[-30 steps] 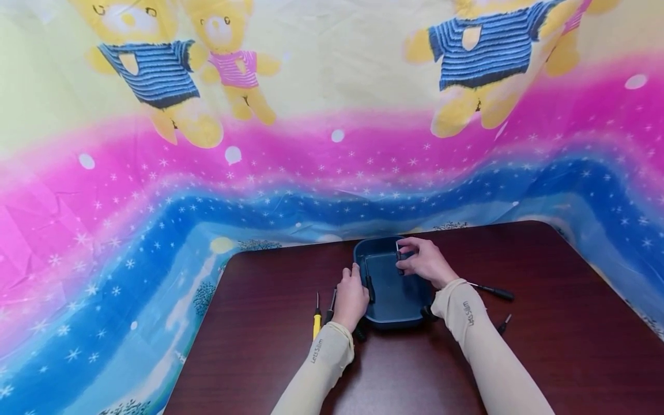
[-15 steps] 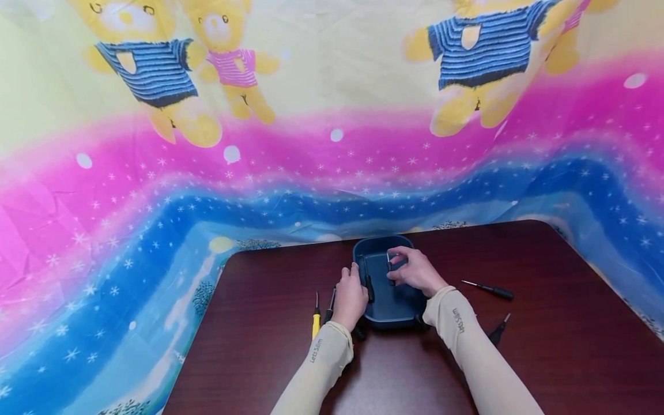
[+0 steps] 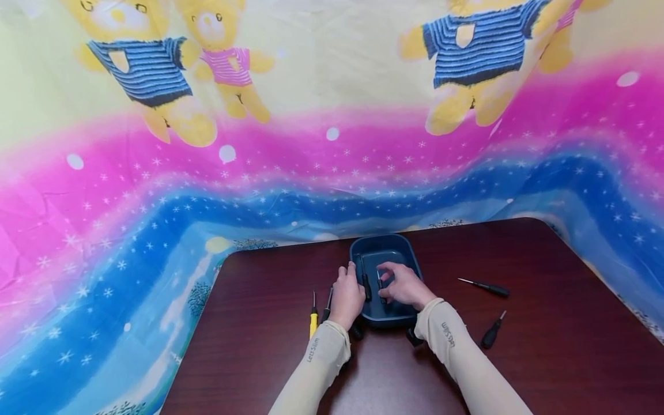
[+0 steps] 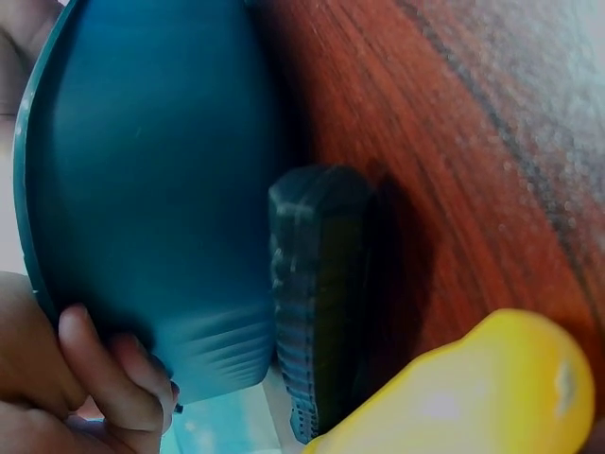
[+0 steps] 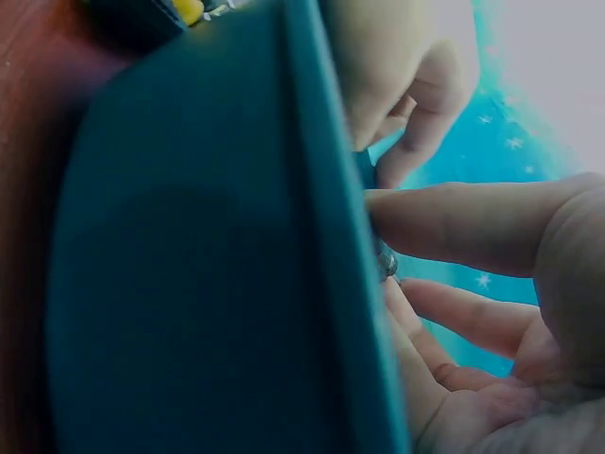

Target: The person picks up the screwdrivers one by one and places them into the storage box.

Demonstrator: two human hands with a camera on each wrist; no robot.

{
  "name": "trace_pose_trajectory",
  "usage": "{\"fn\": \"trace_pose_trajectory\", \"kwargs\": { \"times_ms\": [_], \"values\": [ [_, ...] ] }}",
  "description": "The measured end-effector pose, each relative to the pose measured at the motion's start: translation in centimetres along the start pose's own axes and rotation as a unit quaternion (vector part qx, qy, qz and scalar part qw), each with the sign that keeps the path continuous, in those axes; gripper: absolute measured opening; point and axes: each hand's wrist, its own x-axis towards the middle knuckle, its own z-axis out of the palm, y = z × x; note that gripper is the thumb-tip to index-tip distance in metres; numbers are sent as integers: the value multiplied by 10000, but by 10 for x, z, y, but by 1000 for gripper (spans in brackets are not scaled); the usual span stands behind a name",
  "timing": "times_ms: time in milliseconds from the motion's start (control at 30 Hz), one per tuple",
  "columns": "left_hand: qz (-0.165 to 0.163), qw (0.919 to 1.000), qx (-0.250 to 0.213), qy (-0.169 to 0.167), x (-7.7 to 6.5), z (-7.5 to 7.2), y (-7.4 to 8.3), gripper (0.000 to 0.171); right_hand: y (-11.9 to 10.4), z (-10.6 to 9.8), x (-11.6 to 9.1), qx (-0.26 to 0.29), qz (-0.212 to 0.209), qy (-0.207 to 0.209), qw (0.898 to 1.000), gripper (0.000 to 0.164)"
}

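Note:
A dark blue-green tray [image 3: 390,313] stands near the table's far edge. My left hand [image 3: 349,297] grips its left rim; in the left wrist view the fingers [image 4: 109,378] curl at the wall. Over the tray's inside, my right hand [image 3: 407,286] pinches a small dark screwdriver [image 3: 383,300] between thumb and fingers, with its shaft pointing away. A black-handled screwdriver [image 3: 365,286] lies in the tray along the left wall. The right wrist view shows the tray's outer wall [image 5: 189,284] hiding most of the held screwdriver.
Left of the tray lie a yellow-handled screwdriver [image 3: 313,324] and a black one [image 3: 326,313]. Two black-handled screwdrivers [image 3: 493,288] lie to the right on the brown table [image 3: 560,346]. Black handles [image 3: 414,336] show by the tray's near corners. A printed cloth [image 3: 311,161] hangs behind.
My right hand has moved left and nearer with the screwdriver, down towards the tray's floor beside the other one. The left hand stays at the rim.

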Motion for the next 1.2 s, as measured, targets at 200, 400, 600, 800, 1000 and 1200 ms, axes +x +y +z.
{"fn": "trace_pose_trajectory", "kwargs": {
  "times_ms": [200,400,600,800,1000,1200],
  "values": [
    [-4,10000,13,-41,1,2,-3,60,3,7,-1,-33,-3,-81,10000,63],
    [35,10000,17,-38,2,3,-4,60,2,8,-2,-60,-48,-61,10000,63],
    [67,10000,42,-37,2,3,-4,60,4,11,-2,-166,-52,-142,9997,62],
    [65,10000,50,-32,3,3,-4,60,6,17,-2,-721,-205,-143,9971,60],
    [80,10000,37,-33,3,3,-5,59,9,21,-2,-1082,-246,-113,9938,57],
    [100,9999,29,21,2,3,-4,58,13,24,0,-1288,-203,-183,9913,54]
  ]
}}
